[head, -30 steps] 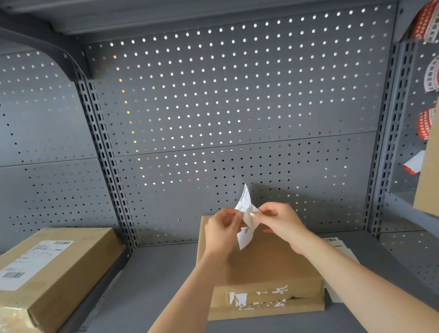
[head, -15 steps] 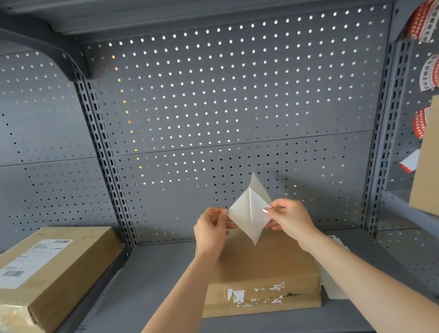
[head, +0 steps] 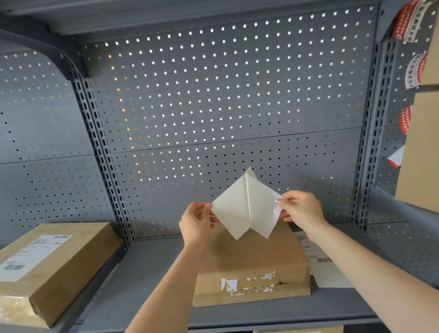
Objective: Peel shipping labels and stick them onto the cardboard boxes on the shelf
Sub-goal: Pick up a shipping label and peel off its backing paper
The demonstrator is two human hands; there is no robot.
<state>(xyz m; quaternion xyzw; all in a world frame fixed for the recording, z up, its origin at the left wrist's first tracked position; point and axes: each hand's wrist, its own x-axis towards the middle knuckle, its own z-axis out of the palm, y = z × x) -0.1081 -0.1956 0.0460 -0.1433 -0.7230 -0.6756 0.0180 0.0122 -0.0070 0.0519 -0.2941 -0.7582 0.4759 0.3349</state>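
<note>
My left hand (head: 196, 222) and right hand (head: 301, 207) pinch the creased white paper label (head: 248, 209), hiding the brown cardboard box (head: 251, 266) top

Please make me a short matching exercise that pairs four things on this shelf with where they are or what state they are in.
Things:
1. left box
2. middle box
3. label
4. loose sheet

Places or states:
A. lying flat on the shelf, right of the middle box
B. held up between both hands
C. top bare, torn label scraps on its front
D. white barcode label already on top

Pairs: 1-D, 2-C, 3-B, 4-A
</note>
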